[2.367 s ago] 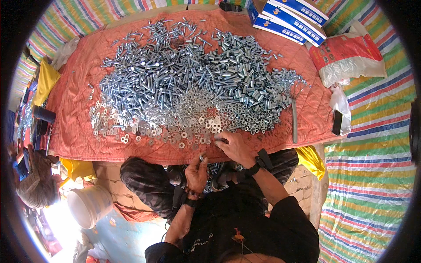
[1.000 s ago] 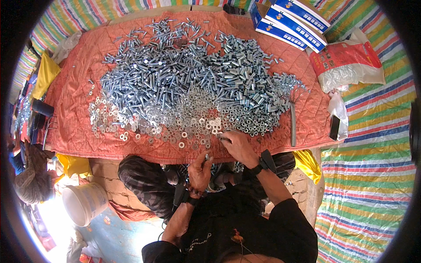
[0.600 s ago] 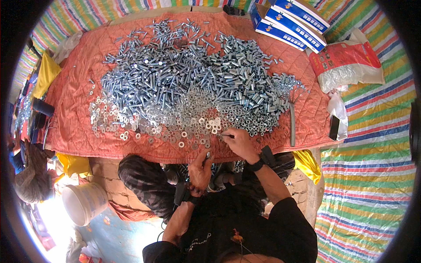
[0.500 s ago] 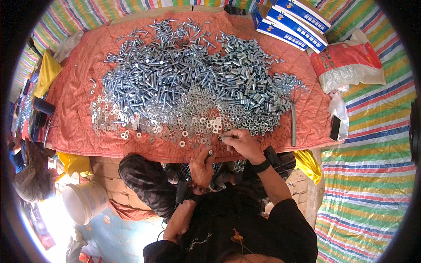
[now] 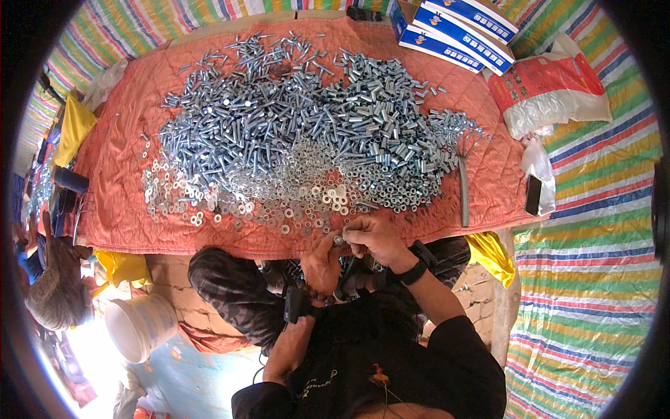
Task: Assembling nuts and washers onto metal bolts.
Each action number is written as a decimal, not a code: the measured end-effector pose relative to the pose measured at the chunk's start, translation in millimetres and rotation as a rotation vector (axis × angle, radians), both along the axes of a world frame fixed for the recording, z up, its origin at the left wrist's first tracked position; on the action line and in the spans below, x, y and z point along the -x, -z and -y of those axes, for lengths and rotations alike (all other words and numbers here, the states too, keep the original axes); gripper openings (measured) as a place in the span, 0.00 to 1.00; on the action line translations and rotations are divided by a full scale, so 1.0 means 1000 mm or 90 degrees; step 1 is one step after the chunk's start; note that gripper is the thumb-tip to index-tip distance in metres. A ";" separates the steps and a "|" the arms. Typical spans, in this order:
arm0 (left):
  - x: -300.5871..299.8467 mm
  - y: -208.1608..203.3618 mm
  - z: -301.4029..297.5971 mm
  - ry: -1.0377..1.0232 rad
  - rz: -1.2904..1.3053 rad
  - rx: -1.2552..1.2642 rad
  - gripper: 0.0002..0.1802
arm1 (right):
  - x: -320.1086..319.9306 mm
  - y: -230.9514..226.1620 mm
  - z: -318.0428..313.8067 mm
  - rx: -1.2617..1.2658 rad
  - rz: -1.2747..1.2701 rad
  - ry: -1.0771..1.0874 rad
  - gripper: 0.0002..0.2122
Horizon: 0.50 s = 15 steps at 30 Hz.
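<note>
My left hand point(image 5: 320, 271) is closed around a small silvery metal fastener point(image 5: 339, 239), whose round end shows at the fingertips. My right hand point(image 5: 377, 241) meets it there, thumb and fingers pinched together; whatever they hold is hidden. Both hands are at the near edge of a red quilted cloth point(image 5: 112, 202). Just beyond them lie loose flat washers point(image 5: 337, 199) and a heap of hex nuts point(image 5: 408, 197). Thin rings point(image 5: 307, 164) lie behind the washers. Farther back, metal bolts point(image 5: 237, 119) are heaped on the left and short metal sleeves point(image 5: 380, 91) on the right.
At the right of the cloth lie a grey-handled tool with wire prongs point(image 5: 464, 188), a phone point(image 5: 533, 195) and a red-and-clear plastic bag point(image 5: 548, 91). Blue-and-white boxes point(image 5: 460, 38) stand at the back right. A white bucket point(image 5: 142, 327) is at lower left; another person point(image 5: 56, 286) sits beyond it.
My right hand has moved left and toward me, from the edge of the nuts to the fastener in my left hand. The fingertips of both hands now come together.
</note>
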State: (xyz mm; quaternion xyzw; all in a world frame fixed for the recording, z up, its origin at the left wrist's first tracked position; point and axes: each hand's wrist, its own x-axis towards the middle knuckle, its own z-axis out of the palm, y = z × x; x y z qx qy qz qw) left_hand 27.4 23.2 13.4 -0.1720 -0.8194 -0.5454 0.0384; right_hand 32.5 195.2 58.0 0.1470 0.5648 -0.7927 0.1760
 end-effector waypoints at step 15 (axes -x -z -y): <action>-0.009 -0.010 -0.009 0.009 0.156 -0.048 0.10 | -0.006 0.039 -0.050 -0.652 -0.250 0.157 0.09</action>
